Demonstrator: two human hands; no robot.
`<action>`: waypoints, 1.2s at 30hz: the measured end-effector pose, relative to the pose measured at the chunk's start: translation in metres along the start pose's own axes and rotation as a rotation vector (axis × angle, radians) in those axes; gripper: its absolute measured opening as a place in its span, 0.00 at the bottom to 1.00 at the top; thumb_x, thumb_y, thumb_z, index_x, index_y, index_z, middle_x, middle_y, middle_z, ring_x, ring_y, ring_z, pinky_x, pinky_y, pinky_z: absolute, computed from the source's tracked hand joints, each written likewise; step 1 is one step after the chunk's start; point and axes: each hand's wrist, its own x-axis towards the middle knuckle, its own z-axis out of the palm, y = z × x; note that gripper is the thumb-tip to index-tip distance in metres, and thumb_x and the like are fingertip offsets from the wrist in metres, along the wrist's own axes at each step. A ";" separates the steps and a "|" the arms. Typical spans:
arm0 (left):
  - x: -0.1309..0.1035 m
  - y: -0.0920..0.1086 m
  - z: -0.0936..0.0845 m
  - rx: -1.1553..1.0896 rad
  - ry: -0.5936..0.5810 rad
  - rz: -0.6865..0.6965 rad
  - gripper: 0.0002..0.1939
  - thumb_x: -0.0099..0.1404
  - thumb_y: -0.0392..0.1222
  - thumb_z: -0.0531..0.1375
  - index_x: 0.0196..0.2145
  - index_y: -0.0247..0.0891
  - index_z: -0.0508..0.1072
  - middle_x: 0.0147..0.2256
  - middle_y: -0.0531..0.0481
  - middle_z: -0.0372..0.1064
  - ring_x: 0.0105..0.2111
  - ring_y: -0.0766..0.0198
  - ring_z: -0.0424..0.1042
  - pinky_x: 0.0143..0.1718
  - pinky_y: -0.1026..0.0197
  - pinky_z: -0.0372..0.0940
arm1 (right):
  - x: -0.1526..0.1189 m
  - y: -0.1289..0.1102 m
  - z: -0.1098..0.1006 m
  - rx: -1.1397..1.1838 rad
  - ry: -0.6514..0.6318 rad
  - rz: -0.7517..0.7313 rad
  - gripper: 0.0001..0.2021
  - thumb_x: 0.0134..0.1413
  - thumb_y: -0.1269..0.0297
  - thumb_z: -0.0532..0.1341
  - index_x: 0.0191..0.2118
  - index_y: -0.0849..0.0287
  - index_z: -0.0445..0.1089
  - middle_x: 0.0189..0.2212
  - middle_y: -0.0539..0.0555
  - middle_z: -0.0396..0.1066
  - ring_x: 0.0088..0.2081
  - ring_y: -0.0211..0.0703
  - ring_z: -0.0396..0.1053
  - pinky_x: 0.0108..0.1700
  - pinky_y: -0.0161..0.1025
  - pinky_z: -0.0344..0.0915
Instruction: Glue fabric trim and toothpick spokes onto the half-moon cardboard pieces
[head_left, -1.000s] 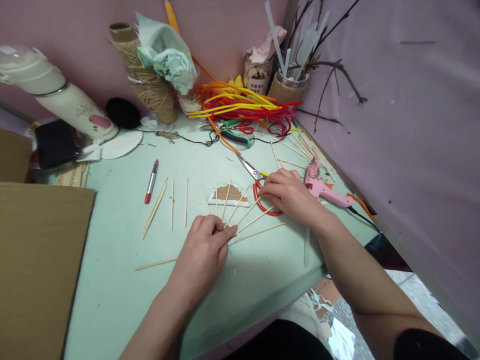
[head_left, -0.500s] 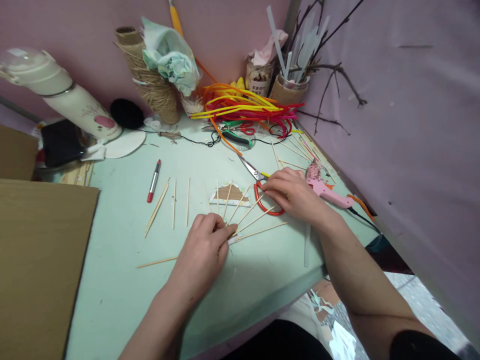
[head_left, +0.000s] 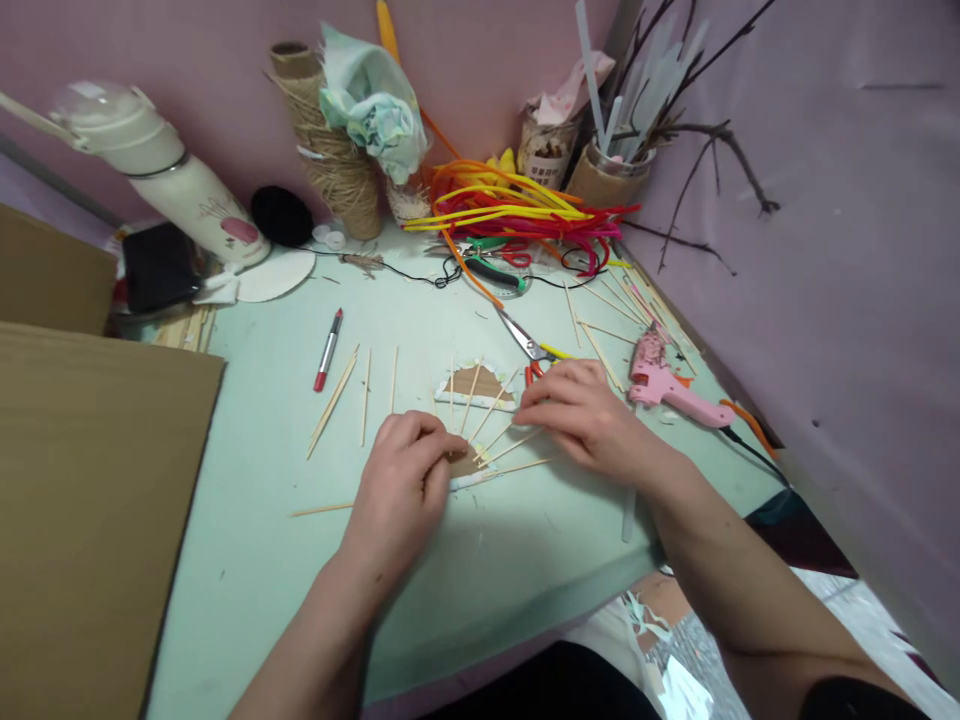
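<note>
My left hand (head_left: 409, 475) rests over the left part of a small cardboard piece (head_left: 463, 463) with a pale edge, its fingertips pressed together on the inner ends of thin wooden sticks. Several sticks (head_left: 491, 408) fan out from that piece. To the right, my right hand (head_left: 581, 415) has its fingers closed around the outer end of one of the fanned sticks. A second cardboard half-round (head_left: 480, 383) with a pale scalloped rim lies beyond, partly under the sticks. Orange-handled scissors (head_left: 529, 338) are partly hidden behind my right hand.
A pink glue gun (head_left: 667, 385) lies at the right. Loose sticks (head_left: 334, 402) and a marker (head_left: 328, 350) are at the left, near a large cardboard sheet (head_left: 97, 500). Behind stand a white bottle (head_left: 180, 195), a twine roll (head_left: 334, 150) and bright pipe cleaners (head_left: 502, 205).
The view has shifted, moving most things slightly right. My right hand has come lower and nearer the cardboard piece, and my left hand's fingertips have moved left along it, uncovering more of it.
</note>
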 end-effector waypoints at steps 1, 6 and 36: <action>0.000 0.000 0.000 -0.005 -0.003 0.004 0.19 0.63 0.26 0.50 0.35 0.41 0.79 0.36 0.48 0.68 0.40 0.58 0.66 0.40 0.56 0.65 | 0.001 -0.003 0.002 0.005 -0.033 -0.027 0.14 0.62 0.75 0.53 0.42 0.54 0.75 0.40 0.54 0.75 0.45 0.47 0.62 0.47 0.48 0.52; -0.001 -0.004 -0.001 -0.009 -0.037 0.036 0.21 0.61 0.24 0.52 0.34 0.43 0.81 0.34 0.49 0.68 0.38 0.60 0.65 0.38 0.57 0.66 | 0.002 -0.009 0.010 0.001 -0.104 -0.107 0.16 0.61 0.78 0.53 0.45 0.56 0.75 0.40 0.54 0.75 0.45 0.47 0.62 0.47 0.48 0.50; -0.002 -0.007 0.003 0.024 -0.062 0.040 0.20 0.63 0.24 0.53 0.35 0.42 0.82 0.32 0.48 0.68 0.37 0.61 0.64 0.36 0.58 0.66 | 0.003 -0.015 0.017 -0.107 -0.177 -0.125 0.15 0.67 0.72 0.51 0.46 0.56 0.75 0.37 0.55 0.75 0.41 0.47 0.61 0.46 0.47 0.49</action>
